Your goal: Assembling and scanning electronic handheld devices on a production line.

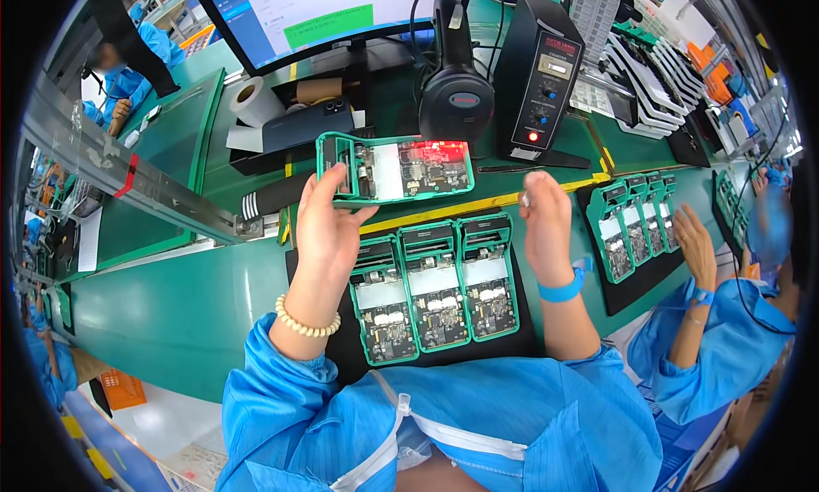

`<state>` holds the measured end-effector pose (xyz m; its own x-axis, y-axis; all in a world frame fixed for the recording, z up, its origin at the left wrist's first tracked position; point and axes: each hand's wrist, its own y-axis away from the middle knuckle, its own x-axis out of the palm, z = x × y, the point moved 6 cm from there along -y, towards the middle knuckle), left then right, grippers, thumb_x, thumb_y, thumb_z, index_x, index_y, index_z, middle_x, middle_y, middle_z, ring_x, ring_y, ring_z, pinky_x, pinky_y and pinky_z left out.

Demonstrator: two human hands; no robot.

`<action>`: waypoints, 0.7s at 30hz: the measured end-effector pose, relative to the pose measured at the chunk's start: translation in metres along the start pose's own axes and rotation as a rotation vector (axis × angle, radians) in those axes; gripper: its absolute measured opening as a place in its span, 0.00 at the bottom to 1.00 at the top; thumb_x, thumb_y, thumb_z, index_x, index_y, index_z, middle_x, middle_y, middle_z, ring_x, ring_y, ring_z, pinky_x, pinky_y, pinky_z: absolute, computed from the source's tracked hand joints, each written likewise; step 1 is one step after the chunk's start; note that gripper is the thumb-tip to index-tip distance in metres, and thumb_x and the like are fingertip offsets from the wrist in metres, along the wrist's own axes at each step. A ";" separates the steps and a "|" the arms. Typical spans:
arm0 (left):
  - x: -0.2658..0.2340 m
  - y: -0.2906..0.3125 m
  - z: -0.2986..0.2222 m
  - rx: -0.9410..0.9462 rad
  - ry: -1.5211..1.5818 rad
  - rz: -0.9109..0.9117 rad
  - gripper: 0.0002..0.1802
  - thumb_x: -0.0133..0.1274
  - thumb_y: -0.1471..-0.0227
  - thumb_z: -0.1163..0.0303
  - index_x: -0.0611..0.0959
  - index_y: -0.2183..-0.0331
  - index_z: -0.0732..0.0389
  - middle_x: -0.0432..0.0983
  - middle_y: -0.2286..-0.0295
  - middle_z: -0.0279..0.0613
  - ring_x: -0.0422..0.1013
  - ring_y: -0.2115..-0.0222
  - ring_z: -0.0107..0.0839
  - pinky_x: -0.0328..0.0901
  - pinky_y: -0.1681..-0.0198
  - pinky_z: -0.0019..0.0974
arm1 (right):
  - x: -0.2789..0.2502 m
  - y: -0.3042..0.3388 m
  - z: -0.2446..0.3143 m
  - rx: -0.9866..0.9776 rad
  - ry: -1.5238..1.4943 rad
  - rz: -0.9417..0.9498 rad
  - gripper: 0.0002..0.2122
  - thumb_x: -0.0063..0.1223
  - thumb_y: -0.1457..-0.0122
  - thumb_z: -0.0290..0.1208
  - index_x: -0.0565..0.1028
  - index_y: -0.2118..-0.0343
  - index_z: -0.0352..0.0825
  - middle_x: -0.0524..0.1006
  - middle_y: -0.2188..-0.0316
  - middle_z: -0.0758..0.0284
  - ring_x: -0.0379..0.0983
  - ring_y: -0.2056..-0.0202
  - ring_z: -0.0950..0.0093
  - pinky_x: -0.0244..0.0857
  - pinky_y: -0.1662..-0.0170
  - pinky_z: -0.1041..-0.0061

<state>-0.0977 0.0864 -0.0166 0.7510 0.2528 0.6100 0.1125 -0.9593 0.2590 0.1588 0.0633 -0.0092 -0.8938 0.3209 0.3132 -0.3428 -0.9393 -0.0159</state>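
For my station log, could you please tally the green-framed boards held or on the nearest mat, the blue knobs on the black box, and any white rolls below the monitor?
Green-framed boards: 4 (1 in left hand's grip, 3 on black mat)
Blue knobs: 2
White roll: 1
Total: 7

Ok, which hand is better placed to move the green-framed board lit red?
Probably your left hand: it holds the green-framed board at its left end. Your right hand is apart from it.
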 end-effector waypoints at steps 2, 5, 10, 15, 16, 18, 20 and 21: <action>-0.002 0.010 -0.001 -0.002 0.008 -0.005 0.07 0.48 0.55 0.68 0.66 0.75 0.56 0.67 0.77 0.33 0.68 0.67 0.34 0.59 0.59 0.49 | 0.023 0.015 0.012 -0.039 0.037 0.195 0.05 0.48 0.51 0.27 0.66 0.79 0.34 0.62 0.79 0.75 0.58 0.77 0.87 0.53 0.74 0.89; 0.009 0.051 -0.018 0.221 -0.123 0.034 0.07 0.51 0.58 0.74 0.68 0.77 0.59 0.66 0.79 0.32 0.65 0.75 0.23 0.61 0.64 0.36 | 0.052 0.041 0.032 -0.087 0.095 0.457 0.08 0.53 0.55 0.24 0.67 0.73 0.31 0.61 0.61 0.67 0.61 0.63 0.80 0.58 0.60 0.80; 0.024 0.130 -0.038 1.034 -0.921 0.476 0.15 0.60 0.76 0.75 0.67 0.89 0.58 0.64 0.85 0.33 0.66 0.77 0.37 0.56 0.58 0.54 | 0.095 0.081 0.061 -0.178 0.092 0.797 0.13 0.58 0.58 0.34 0.68 0.72 0.35 0.60 0.51 0.60 0.49 0.47 0.65 0.36 0.45 0.66; 0.029 0.158 -0.038 1.273 -1.127 0.625 0.16 0.61 0.80 0.73 0.80 0.78 0.56 0.72 0.75 0.33 0.69 0.68 0.40 0.51 0.54 0.57 | 0.105 0.095 0.072 -0.332 0.327 0.892 0.16 0.59 0.59 0.37 0.67 0.71 0.36 0.60 0.51 0.59 0.42 0.45 0.59 0.32 0.45 0.61; 0.032 0.161 -0.041 1.305 -1.134 0.636 0.14 0.62 0.80 0.73 0.79 0.80 0.55 0.69 0.77 0.30 0.69 0.69 0.38 0.54 0.55 0.55 | 0.107 0.097 0.073 -0.359 0.358 0.903 0.16 0.59 0.59 0.38 0.67 0.71 0.36 0.60 0.52 0.59 0.42 0.44 0.59 0.32 0.45 0.60; 0.032 0.162 -0.042 1.340 -1.132 0.654 0.12 0.62 0.80 0.72 0.78 0.83 0.54 0.67 0.80 0.27 0.69 0.71 0.36 0.56 0.57 0.54 | 0.107 0.097 0.072 -0.255 0.239 0.799 0.19 0.60 0.59 0.38 0.65 0.68 0.37 0.61 0.53 0.59 0.41 0.44 0.56 0.31 0.45 0.59; 0.024 0.165 -0.043 1.458 -1.156 0.630 0.11 0.62 0.80 0.72 0.75 0.87 0.54 0.62 0.82 0.27 0.69 0.74 0.36 0.58 0.59 0.55 | 0.106 0.095 0.068 -0.196 0.276 0.809 0.20 0.59 0.60 0.36 0.62 0.67 0.37 0.62 0.54 0.55 0.50 0.48 0.66 0.36 0.45 0.67; 0.027 0.163 -0.047 1.417 -1.090 0.666 0.13 0.62 0.81 0.73 0.72 0.89 0.55 0.61 0.83 0.28 0.68 0.77 0.38 0.59 0.60 0.56 | 0.105 0.096 0.065 -0.139 0.321 0.869 0.18 0.58 0.58 0.37 0.62 0.68 0.36 0.64 0.56 0.59 0.53 0.49 0.66 0.42 0.48 0.68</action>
<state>-0.0893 -0.0574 0.0771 0.8517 0.2164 -0.4773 -0.3766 -0.3806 -0.8446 0.0505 -0.0006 0.0842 -0.8825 -0.4494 -0.1387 0.4702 -0.8490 -0.2409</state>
